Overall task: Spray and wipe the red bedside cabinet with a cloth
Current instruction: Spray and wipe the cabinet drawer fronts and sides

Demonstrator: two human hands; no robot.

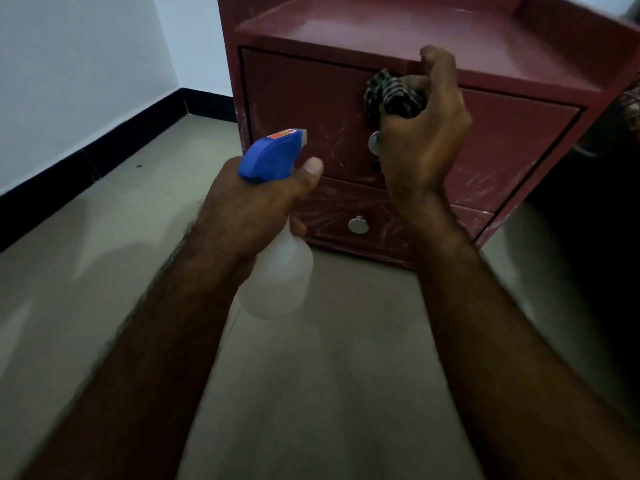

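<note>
On the head camera, the right hand (420, 133) is bunched tight round a checked cloth (391, 93), up at the top edge of the upper drawer front (298, 98) of the red bedside cabinet (381, 26), which stands on the floor (311, 375) near the wall (69, 81). The cloth looks soft, light and floppy, so it's best kept wadded in the fist, as it is here.

The left hand (249, 209) is wrapped round the neck of the spray bottle (277, 282), thumb raised beside the blue trigger head (270, 154), nozzle aimed at the cabinet front. The bottle looks like thin, pale plastic, probably light and slick when wet, and the neck is the sensible place to hold it. I can't tell how full it is.

Watch the upper knob (374, 143) just below the cloth and the lower knob (358, 225), because either could snag a wipe. Whitish streaks cross both drawer fronts. Something dark crowds the cabinet's right side, but it's too dim to name.
</note>
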